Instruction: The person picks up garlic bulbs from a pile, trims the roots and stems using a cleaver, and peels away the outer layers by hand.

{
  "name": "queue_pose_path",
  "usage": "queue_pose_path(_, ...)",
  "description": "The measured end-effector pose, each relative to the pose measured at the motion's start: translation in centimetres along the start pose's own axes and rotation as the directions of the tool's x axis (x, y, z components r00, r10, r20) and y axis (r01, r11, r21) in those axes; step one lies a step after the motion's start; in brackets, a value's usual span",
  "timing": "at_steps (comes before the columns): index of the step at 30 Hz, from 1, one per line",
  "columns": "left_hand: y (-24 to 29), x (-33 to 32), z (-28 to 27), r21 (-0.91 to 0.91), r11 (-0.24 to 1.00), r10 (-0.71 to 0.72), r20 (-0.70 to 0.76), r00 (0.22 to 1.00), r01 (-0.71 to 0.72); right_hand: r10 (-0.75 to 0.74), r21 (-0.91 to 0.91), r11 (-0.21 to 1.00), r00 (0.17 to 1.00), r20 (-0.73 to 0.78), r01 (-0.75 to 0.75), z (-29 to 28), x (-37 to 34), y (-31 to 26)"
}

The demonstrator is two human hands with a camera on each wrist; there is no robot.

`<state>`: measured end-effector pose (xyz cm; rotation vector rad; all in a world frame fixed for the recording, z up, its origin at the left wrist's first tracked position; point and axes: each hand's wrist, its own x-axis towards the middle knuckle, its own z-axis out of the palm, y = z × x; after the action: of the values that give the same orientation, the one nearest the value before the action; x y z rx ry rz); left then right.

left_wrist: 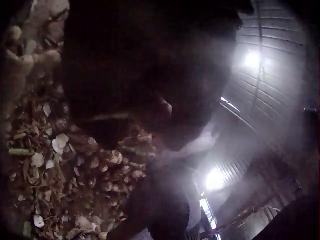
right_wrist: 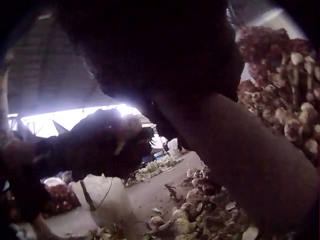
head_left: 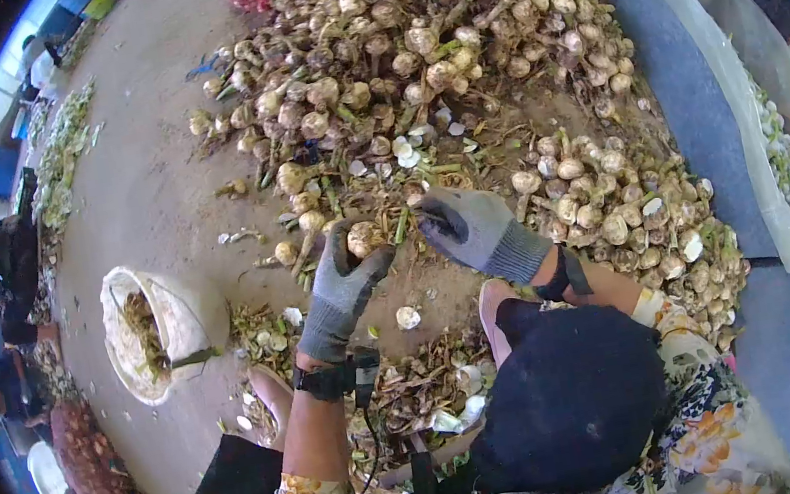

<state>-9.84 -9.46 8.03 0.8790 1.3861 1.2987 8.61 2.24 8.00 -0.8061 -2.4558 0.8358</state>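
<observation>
In the head view, the gloved left hand point(head_left: 344, 279) grips a garlic bulb point(head_left: 366, 239) between thumb and fingers. Just right of it is the gloved right hand point(head_left: 473, 226), its fingers bent toward the bulb; whether they hold anything is hidden. A green stalk point(head_left: 401, 226) shows between the two hands. In the right wrist view, the left hand point(right_wrist: 100, 147) appears as a dark shape with the bulb point(right_wrist: 131, 126) at its fingers, and the right hand point(right_wrist: 155, 50) is a dark mass above. The left wrist view shows the left hand point(left_wrist: 145, 65) mostly in shadow.
A large heap of stalked garlic point(head_left: 407, 43) lies ahead, and a pile of trimmed bulbs point(head_left: 612, 206) lies to the right. A white bucket point(head_left: 198, 315) stands at left. Peelings point(head_left: 415, 386) cover the ground between the shoes. A clear plastic sheet point(head_left: 714, 71) runs along the right.
</observation>
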Motion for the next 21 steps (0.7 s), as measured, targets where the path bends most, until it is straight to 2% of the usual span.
queue_pose_path(3, 0.0, -0.9, -0.2, -0.008, 1.000, 0.018, -0.036, 0.999, -0.019, -0.260, -0.191, 0.948, 0.966, 0.006, 0.256, 0.3, 0.3, -1.0)
queue_pose_path(4, 0.6, -0.9, -0.3, 0.088, 0.994, -0.062, -0.038, 0.997, 0.065, -0.317, -0.233, 0.922, 0.949, 0.004, 0.309, 0.8, 0.3, -1.0)
queue_pose_path(5, 0.1, -0.8, -0.2, 0.177, 0.984, 0.005, -0.064, 0.998, 0.007, -0.367, -0.269, 0.895, 0.930, 0.006, 0.355, 1.5, 0.2, -0.8)
queue_pose_path(7, -0.9, 0.2, -0.1, 0.359, 0.928, 0.136, -0.083, 0.987, -0.098, -0.328, -0.283, 0.896, 0.940, 0.098, 0.342, 2.4, 0.6, 0.2)
queue_pose_path(8, -2.2, 0.7, -0.1, 0.296, 0.947, 0.168, -0.130, 0.977, -0.123, -0.317, -0.280, 0.898, 0.941, 0.120, 0.339, 2.7, 0.8, 0.7)
queue_pose_path(11, -3.0, 2.2, -0.5, 0.490, 0.863, 0.217, -0.134, 0.967, -0.126, -0.311, -0.277, 0.900, 0.941, 0.131, 0.336, 4.1, 1.8, 2.3)
queue_pose_path(12, -3.7, 2.5, -0.6, 0.446, 0.890, 0.181, -0.151, 0.972, -0.096, -0.312, -0.275, 0.901, 0.941, 0.130, 0.337, 4.7, 1.9, 2.8)
queue_pose_path(14, -4.9, 3.0, -1.0, 0.356, 0.933, 0.116, -0.191, 0.975, -0.041, -0.270, -0.266, 0.913, 0.947, 0.175, 0.309, 6.4, 2.3, 4.5)
queue_pose_path(15, -5.5, 3.2, -1.1, 0.254, 0.966, 0.013, -0.223, 0.975, 0.045, -0.249, -0.266, 0.918, 0.949, 0.194, 0.295, 7.3, 2.5, 5.5)
queue_pose_path(16, -6.1, 3.4, -1.0, 0.145, 0.981, -0.089, -0.243, 0.966, 0.126, -0.226, -0.188, 0.947, 0.958, 0.178, 0.259, 8.4, 2.6, 6.8)
queue_pose_path(17, -6.5, 3.9, -0.7, 0.030, 0.981, -0.178, -0.255, 0.950, 0.192, 0.023, -0.234, 0.971, 0.957, 0.290, 0.048, 9.2, 2.9, 8.6)
queue_pose_path(18, -4.7, 3.3, 0.1, 0.131, 0.969, -0.185, -0.166, 0.969, 0.208, 0.270, -0.303, 0.940, 0.889, 0.369, -0.160, 10.0, 3.5, 10.3)
queue_pose_path(19, -5.0, 2.7, 0.9, 0.083, 0.985, -0.135, -0.183, 0.974, 0.152, 0.507, -0.382, 0.851, 0.748, 0.428, -0.359, 10.7, 2.9, 11.7)
queue_pose_path(21, -4.5, 3.0, 0.0, -0.044, 0.966, -0.257, -0.124, 0.959, 0.253, 0.432, -0.256, 0.898, 0.826, 0.362, -0.357, 9.2, 2.2, 11.2)
